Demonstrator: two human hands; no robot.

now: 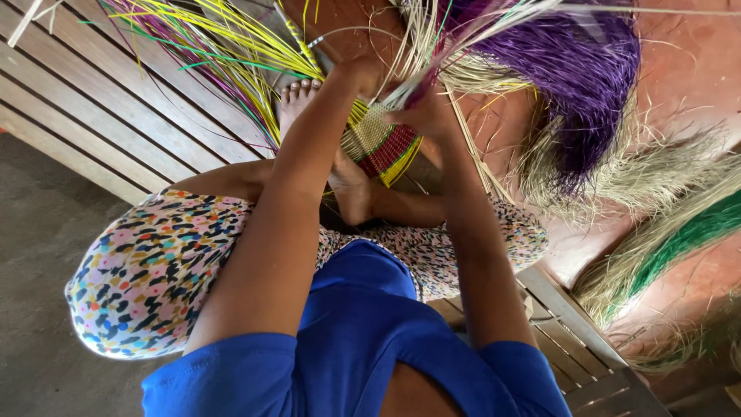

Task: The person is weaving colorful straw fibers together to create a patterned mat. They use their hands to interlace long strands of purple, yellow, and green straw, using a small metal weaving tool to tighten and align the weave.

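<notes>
My left hand (356, 76) is at the upper left edge of the woven mat piece (382, 141). Its fingers are curled together over the strands there, but I cannot tell how firmly they hold. My right hand (423, 116) is at the upper right edge of the same piece, and its fingers are pinched on a few pale strands (421, 66) which rise away from the fingertips.

The woven piece lies between both hands, just under the fingers, and it rests against my bare foot (297, 100). It has a pale checked part and a dark red part with yellow borders. Its long axis goes diagonally, from the fingers of the left hand down toward the right. The loose ends point away from me, beyond the fingers.

Further from the left fingers, yellow, green and purple strands (224, 46) spread like a fan over the wooden slatted floor (100, 108). Beyond the right fingers lies a purple fibre bundle (579, 85), and further right a green bundle (679, 239) on the red ground.
</notes>
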